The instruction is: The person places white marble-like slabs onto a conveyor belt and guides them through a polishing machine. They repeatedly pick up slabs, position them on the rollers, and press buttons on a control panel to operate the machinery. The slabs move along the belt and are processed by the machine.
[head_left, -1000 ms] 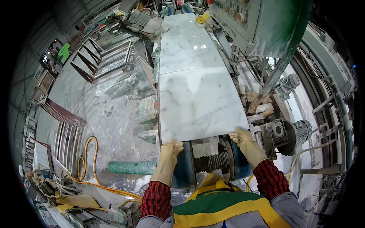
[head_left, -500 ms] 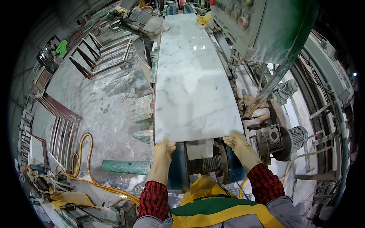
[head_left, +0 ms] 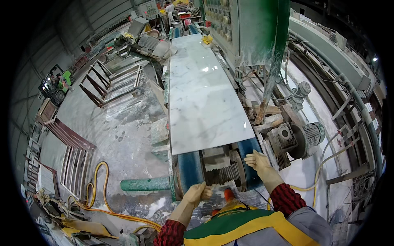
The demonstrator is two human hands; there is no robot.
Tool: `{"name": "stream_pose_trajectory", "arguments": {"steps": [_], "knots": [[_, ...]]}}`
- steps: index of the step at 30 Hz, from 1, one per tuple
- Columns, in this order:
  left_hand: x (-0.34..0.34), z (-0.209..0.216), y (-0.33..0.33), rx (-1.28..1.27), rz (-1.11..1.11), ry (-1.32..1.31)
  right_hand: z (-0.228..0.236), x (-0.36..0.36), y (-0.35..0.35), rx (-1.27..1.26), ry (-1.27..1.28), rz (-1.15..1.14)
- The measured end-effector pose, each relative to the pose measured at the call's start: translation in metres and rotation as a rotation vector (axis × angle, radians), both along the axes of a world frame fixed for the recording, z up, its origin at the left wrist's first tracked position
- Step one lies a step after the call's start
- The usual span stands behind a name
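Drawn back from the slab (head_left: 207, 102), your left hand (head_left: 197, 193) and right hand (head_left: 258, 161) curl loosely, empty; it lies on the belts (head_left: 190, 167). Release looks done; the next move calls for staying clear.

Slab (head_left: 207, 98) white, grey-veined — belts (head_left: 190, 166) blue; sleeves (head_left: 287, 200) red-black checked; apron (head_left: 230, 225) green, yellow-edged — pipe (head_left: 145, 184) green.

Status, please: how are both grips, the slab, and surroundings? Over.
Left grip, right grip: both empty. White slab: flat on blue belts, touched by neither. Green cabinet: right of slab.
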State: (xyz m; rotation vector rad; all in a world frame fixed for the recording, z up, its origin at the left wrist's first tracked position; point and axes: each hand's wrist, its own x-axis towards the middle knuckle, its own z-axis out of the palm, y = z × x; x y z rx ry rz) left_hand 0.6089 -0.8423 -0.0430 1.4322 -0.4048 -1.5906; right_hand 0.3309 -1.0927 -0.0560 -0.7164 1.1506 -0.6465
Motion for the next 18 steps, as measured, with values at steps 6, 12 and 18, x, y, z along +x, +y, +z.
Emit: {"name": "stream_pose_trajectory", "arguments": {"steps": [6,12,18], "knots": [[0.009,-0.009,0.087,0.106,0.065,-0.059,-0.009,-0.039,0.072,-0.033,-0.016,-0.032],[0.026,-0.008,0.166,0.13,0.286,-0.028,-0.025,-0.009,0.101,0.049,-0.015,0.055],[0.022,-0.002,0.304,0.15,0.918,-0.154,-0.005,0.059,0.129,0.118,-0.279,0.563]]}}
